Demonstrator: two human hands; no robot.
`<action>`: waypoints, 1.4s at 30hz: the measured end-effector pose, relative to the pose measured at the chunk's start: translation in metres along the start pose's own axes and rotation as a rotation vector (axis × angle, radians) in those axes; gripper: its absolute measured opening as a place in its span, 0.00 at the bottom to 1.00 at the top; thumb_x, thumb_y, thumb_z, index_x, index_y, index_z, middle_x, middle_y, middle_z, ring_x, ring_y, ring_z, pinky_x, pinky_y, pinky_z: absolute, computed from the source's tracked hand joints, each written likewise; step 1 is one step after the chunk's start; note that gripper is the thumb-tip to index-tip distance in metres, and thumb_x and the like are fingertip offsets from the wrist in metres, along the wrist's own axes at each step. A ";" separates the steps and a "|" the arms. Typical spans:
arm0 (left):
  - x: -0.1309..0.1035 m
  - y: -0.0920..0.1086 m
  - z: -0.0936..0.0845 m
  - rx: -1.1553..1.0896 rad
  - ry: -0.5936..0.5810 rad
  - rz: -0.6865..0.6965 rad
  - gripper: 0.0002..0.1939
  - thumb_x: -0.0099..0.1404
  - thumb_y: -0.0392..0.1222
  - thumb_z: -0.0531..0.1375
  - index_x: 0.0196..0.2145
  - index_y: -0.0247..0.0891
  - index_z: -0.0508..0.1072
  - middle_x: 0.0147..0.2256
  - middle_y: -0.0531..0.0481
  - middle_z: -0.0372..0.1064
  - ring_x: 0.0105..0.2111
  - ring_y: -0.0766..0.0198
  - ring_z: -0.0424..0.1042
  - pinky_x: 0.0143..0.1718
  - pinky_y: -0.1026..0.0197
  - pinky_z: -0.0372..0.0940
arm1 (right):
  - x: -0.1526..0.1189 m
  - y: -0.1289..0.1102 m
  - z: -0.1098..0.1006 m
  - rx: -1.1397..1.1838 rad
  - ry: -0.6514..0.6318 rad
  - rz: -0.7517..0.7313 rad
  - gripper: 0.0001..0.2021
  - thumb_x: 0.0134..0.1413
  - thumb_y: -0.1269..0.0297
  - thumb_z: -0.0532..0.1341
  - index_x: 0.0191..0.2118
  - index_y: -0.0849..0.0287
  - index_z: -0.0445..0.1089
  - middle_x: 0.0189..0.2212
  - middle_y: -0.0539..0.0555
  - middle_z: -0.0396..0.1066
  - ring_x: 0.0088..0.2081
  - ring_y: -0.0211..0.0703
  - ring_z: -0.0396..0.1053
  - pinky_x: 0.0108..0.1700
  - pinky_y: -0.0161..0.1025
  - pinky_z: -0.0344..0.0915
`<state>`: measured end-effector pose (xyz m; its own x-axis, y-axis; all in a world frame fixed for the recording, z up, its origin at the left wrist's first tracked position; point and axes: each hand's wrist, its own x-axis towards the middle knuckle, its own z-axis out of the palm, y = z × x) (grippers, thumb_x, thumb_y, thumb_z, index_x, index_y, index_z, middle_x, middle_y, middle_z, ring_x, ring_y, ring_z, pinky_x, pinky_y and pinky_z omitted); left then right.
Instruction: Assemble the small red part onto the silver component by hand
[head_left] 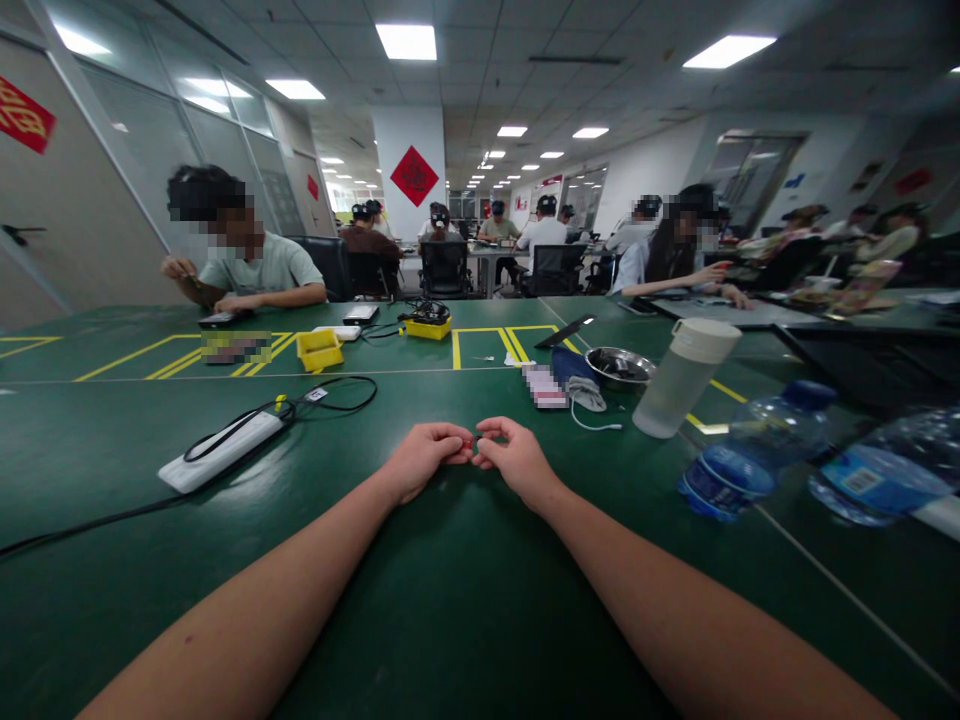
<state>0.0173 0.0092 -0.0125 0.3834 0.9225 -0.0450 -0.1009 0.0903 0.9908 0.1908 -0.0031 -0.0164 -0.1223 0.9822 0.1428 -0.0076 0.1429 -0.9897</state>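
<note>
My left hand (425, 460) and my right hand (519, 462) meet just above the green table (450, 580), fingertips almost touching. Between the left thumb and fingers is a small red thing (468, 443), too small to name. The right thumb and index finger close on a tiny dark piece (478, 437) beside it, which I cannot make out. Both hands are pinched, with the wrists resting low over the table.
A white power strip (223, 450) with black cable lies left. Yellow trays (319, 350) stand farther back. To the right are a metal bowl (619, 368), a frosted bottle (684, 378) and plastic water bottles (754, 450). People sit across the table.
</note>
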 end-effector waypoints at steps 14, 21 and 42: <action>-0.003 0.005 0.003 0.050 -0.001 0.023 0.08 0.56 0.35 0.63 0.36 0.32 0.76 0.33 0.44 0.76 0.34 0.65 0.75 0.42 0.61 0.68 | -0.001 -0.002 0.000 -0.039 -0.003 -0.023 0.13 0.46 0.70 0.61 0.41 0.62 0.67 0.33 0.52 0.70 0.25 0.36 0.72 0.27 0.33 0.68; -0.003 0.005 0.004 0.103 -0.001 0.058 0.08 0.56 0.35 0.63 0.36 0.33 0.75 0.33 0.45 0.75 0.33 0.64 0.74 0.40 0.61 0.67 | -0.002 -0.003 0.000 -0.077 -0.053 -0.039 0.09 0.48 0.70 0.60 0.38 0.62 0.69 0.26 0.51 0.72 0.26 0.38 0.72 0.29 0.35 0.68; -0.002 0.004 0.004 0.067 0.013 0.042 0.10 0.59 0.42 0.63 0.37 0.33 0.75 0.32 0.47 0.74 0.30 0.68 0.72 0.35 0.65 0.66 | 0.000 -0.002 -0.001 0.023 -0.066 0.013 0.16 0.51 0.64 0.64 0.45 0.65 0.70 0.25 0.53 0.74 0.26 0.39 0.73 0.30 0.37 0.71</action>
<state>0.0198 0.0063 -0.0077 0.3682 0.9297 -0.0048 -0.0543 0.0266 0.9982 0.1915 -0.0032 -0.0144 -0.1878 0.9736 0.1294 -0.0281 0.1263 -0.9916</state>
